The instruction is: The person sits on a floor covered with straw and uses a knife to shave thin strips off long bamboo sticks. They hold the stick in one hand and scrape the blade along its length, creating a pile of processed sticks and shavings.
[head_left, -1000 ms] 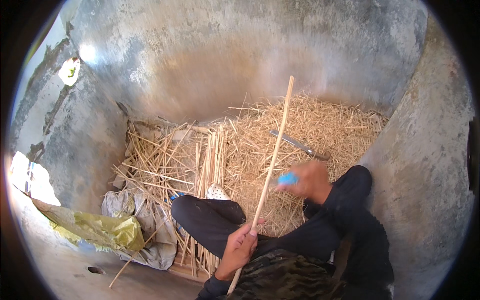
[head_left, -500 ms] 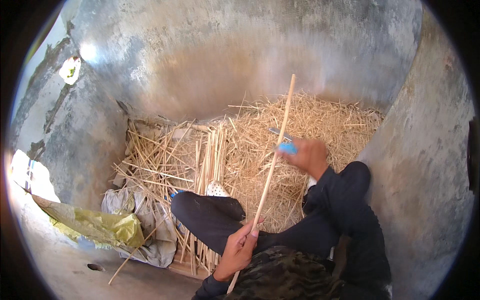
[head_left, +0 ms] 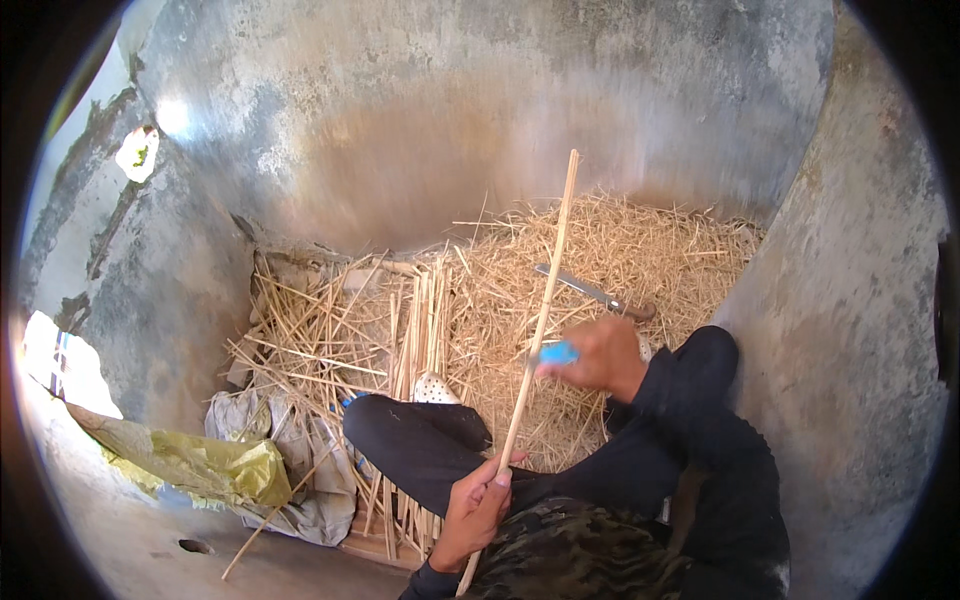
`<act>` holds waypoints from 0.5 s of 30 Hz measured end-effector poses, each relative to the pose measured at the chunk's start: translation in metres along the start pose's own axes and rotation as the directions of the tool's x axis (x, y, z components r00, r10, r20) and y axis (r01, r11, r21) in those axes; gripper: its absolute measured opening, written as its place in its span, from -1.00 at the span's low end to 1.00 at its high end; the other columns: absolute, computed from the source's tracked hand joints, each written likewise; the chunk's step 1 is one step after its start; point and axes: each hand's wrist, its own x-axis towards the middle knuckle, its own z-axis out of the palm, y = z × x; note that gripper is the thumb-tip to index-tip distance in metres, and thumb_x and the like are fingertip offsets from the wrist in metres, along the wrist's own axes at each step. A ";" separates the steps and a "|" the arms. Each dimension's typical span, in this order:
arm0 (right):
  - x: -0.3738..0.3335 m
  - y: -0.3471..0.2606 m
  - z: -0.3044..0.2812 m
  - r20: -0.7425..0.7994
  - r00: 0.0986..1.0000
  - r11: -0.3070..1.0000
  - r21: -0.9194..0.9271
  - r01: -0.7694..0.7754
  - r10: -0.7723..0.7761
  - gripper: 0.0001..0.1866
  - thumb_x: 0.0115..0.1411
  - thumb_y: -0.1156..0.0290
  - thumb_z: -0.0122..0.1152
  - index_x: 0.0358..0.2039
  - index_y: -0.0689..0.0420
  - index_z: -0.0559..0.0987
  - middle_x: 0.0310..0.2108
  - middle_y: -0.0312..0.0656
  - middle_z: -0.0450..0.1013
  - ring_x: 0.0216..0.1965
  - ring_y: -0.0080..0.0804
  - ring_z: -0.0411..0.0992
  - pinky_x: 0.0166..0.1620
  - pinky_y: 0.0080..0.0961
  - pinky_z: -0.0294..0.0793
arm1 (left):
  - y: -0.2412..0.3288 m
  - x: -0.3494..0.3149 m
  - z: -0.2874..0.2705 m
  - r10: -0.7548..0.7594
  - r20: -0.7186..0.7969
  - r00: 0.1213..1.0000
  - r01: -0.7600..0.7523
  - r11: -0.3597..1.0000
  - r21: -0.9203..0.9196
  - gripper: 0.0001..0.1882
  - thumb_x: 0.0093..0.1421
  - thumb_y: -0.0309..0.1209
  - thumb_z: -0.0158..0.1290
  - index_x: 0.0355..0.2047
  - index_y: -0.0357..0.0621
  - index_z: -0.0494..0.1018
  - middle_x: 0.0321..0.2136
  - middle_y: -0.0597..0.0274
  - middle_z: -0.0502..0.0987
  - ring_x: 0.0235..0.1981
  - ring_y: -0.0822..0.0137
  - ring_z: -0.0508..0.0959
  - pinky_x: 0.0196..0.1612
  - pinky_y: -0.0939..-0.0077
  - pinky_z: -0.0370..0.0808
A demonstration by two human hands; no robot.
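Observation:
A long pale wooden stick (head_left: 550, 290) slants up and away from my lap, its lower end passing under my left hand. My left hand (head_left: 473, 510) is wrapped around it near my waist, thumb along the stick. Higher up, my right hand (head_left: 605, 355) grips a blue-handled tool (head_left: 558, 353) whose working end meets the middle of the stick. Motion blurs that end, so I cannot make out its shape. Beyond my right hand, a knife (head_left: 600, 292) with a straight metal blade and brown handle lies on the shavings.
Straw-like shavings (head_left: 650, 240) heap against the concrete wall (head_left: 450, 120). Several thin sticks lie in a bundle (head_left: 428, 320) and loosely scattered (head_left: 320, 310) on the left. A yellow plastic sheet (head_left: 230, 465) and grey cloth (head_left: 330, 490) lie near left. My crossed legs (head_left: 410, 440) fill the front.
My right hand with the blue-handled tool has slid down along the stick toward me, uncovering the knife on the shavings. The stick's top has tilted slightly left; my left hand keeps its grip.

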 end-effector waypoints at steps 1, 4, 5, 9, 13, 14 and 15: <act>0.002 -0.002 0.001 -0.023 1.000 1.000 -0.024 0.020 -0.020 -0.32 -0.06 -0.40 0.12 -0.80 0.03 0.46 -0.85 -0.25 0.29 -0.81 -0.32 0.31 -0.69 -0.34 0.23 | -0.001 -0.001 0.000 0.005 -0.003 1.000 -0.005 1.000 -0.008 -0.59 0.38 -0.33 -0.15 0.14 -0.31 0.28 -0.66 0.60 0.13 -0.65 0.72 0.07 -0.59 0.75 -0.03; 0.011 0.021 0.012 -0.145 0.987 0.992 -0.101 -0.080 0.065 -0.28 0.02 -0.41 0.03 -0.83 0.04 0.41 -0.87 -0.26 0.26 -0.82 -0.33 0.28 -0.70 -0.34 0.21 | -0.004 -0.007 0.003 -0.002 -0.005 1.000 0.002 1.000 -0.014 -0.59 0.37 -0.32 -0.14 0.13 -0.31 0.29 -0.66 0.59 0.14 -0.65 0.71 0.07 -0.59 0.75 -0.02; 0.025 0.045 0.007 -0.121 0.979 0.970 -0.159 -0.183 0.165 -0.27 0.05 -0.42 -0.02 -0.83 0.04 0.41 -0.88 -0.26 0.24 -0.83 -0.34 0.27 -0.71 -0.34 0.19 | -0.004 -0.011 0.003 -0.020 -0.003 1.000 0.020 1.000 0.001 -0.59 0.37 -0.31 -0.14 0.13 -0.31 0.29 -0.66 0.59 0.15 -0.65 0.71 0.08 -0.59 0.75 -0.02; 0.034 0.074 -0.004 -0.015 0.967 0.939 -0.233 -0.252 0.255 -0.25 0.08 -0.43 -0.10 -0.82 0.03 0.42 -0.90 -0.25 0.23 -0.85 -0.36 0.25 -0.73 -0.33 0.17 | -0.014 -0.012 -0.002 0.008 -0.004 1.000 -0.008 0.997 0.075 -0.59 0.36 -0.32 -0.13 0.10 -0.39 0.28 -0.69 0.56 0.15 -0.70 0.70 0.08 -0.63 0.76 0.00; 0.019 0.016 -0.003 -0.145 0.986 0.994 -0.079 0.072 -0.083 -0.23 0.07 -0.47 -0.14 -0.84 -0.01 0.41 -0.90 -0.26 0.23 -0.85 -0.37 0.24 -0.72 -0.35 0.19 | -0.008 -0.010 -0.001 -0.019 0.001 1.000 0.019 0.999 -0.042 -0.59 0.36 -0.30 -0.12 0.08 -0.37 0.29 -0.69 0.57 0.15 -0.68 0.71 0.09 -0.62 0.75 0.00; 0.020 0.024 0.003 -0.184 0.980 0.985 -0.167 0.046 -0.077 -0.23 0.04 -0.48 -0.11 -0.83 0.01 0.42 -0.90 -0.25 0.23 -0.84 -0.34 0.26 -0.71 -0.34 0.20 | -0.007 -0.012 -0.001 -0.027 0.001 1.000 0.027 0.999 -0.031 -0.60 0.36 -0.30 -0.11 0.08 -0.37 0.30 -0.69 0.57 0.16 -0.68 0.71 0.10 -0.61 0.75 0.00; 0.027 0.045 0.003 -0.162 0.984 0.979 -0.181 -0.097 0.067 -0.24 0.03 -0.48 -0.10 -0.83 0.01 0.42 -0.89 -0.24 0.24 -0.83 -0.33 0.26 -0.70 -0.33 0.20 | -0.007 -0.014 -0.001 -0.035 0.001 0.999 0.035 0.999 -0.019 -0.60 0.36 -0.30 -0.11 0.07 -0.36 0.30 -0.69 0.57 0.16 -0.67 0.71 0.10 -0.61 0.75 0.00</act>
